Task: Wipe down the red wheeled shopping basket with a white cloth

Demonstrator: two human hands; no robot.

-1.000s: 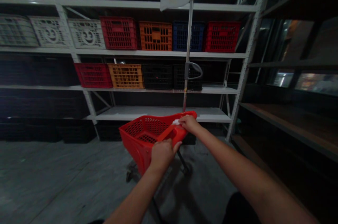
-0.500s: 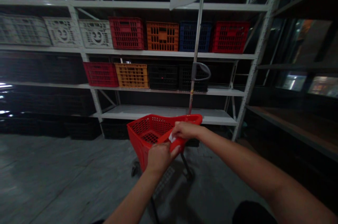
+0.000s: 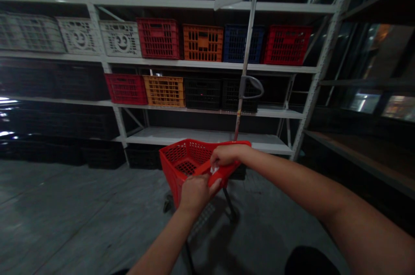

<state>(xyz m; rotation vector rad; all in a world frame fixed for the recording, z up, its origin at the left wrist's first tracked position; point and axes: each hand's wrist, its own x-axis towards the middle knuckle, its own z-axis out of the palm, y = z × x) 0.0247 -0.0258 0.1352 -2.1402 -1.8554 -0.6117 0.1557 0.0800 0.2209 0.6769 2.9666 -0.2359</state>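
Observation:
A red plastic shopping cart [image 3: 171, 175] with a perforated basket stands on the floor in front of me, turned at an angle. My left hand [image 3: 195, 192] is closed around its red handle [image 3: 203, 167], thumb stretched along the near side. Over the same handle, a little farther right, my right hand [image 3: 224, 155] pinches a small crumpled white wipe [image 3: 214, 169], cloth or paper, against the red surface. Part of the wipe is hidden under the fingers. Inside the basket only the bare mesh bottom shows.
Behind the cart stands a white metal rack [image 3: 207, 64] with red, orange, blue, white and black crates. A pole [image 3: 249, 37] with a white flag and a grey loop handle rises beside the cart. Dark shelving [image 3: 363, 158] runs along the right.
My right hand has slid slightly along the handle toward me and left, its wrist now more bent, with the wipe under its fingers. The left hand keeps its grip. The view has shifted a little.

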